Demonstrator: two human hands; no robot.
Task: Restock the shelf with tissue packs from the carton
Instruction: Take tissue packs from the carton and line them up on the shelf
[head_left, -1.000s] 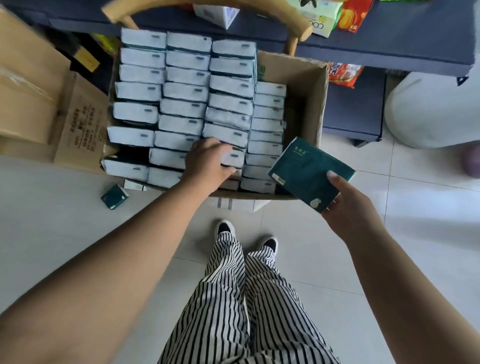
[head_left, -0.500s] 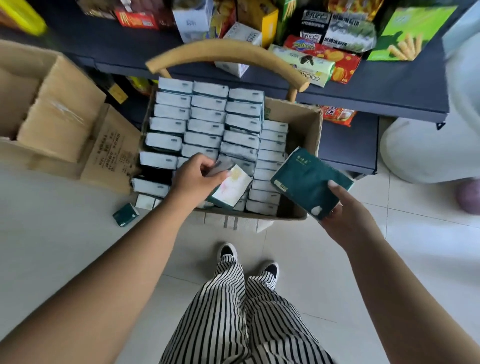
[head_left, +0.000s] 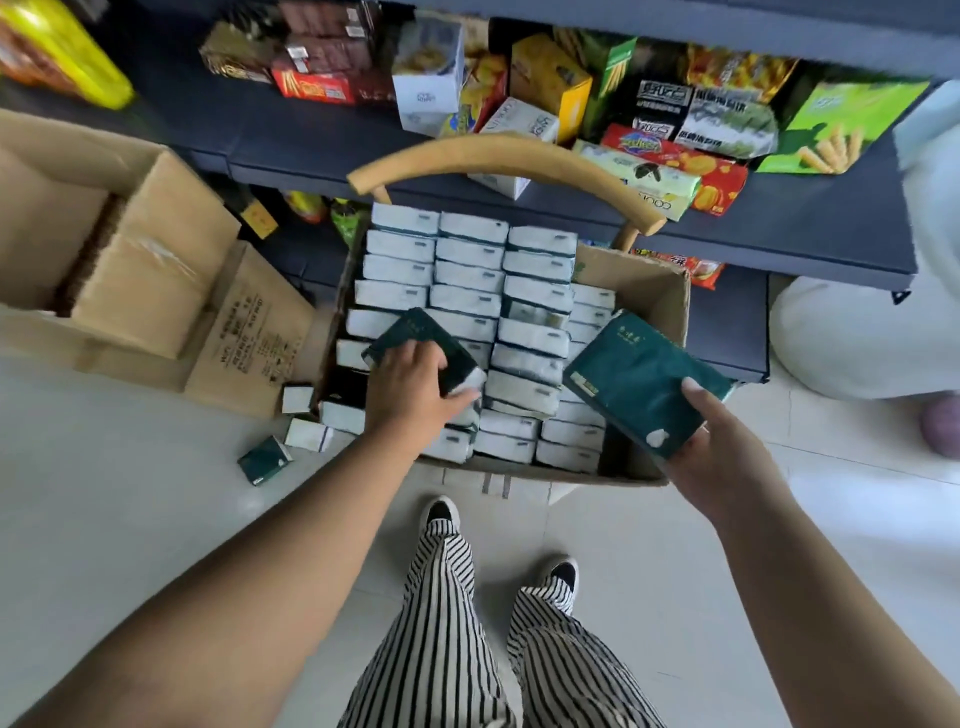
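Nearest the person, pale floor tile (head_left: 156, 519) lies bare on both sides of the striped trousers (head_left: 467, 649), with one loose green pack (head_left: 264, 459) lying off the carton's near-left corner. The left hand (head_left: 410, 389) curls its fingers round a dark green tissue pack (head_left: 415, 338) just above the packed rows, while the right hand (head_left: 717, 457) pinches a second tissue pack (head_left: 639, 379) by its near edge, tilted over the carton's (head_left: 654, 291) right wall. Beyond, a curved wooden chair back (head_left: 498, 161) arches over the carton's far edge, and the dark shelf (head_left: 779, 244) behind it holds snack boxes (head_left: 670, 171) close to its front lip.
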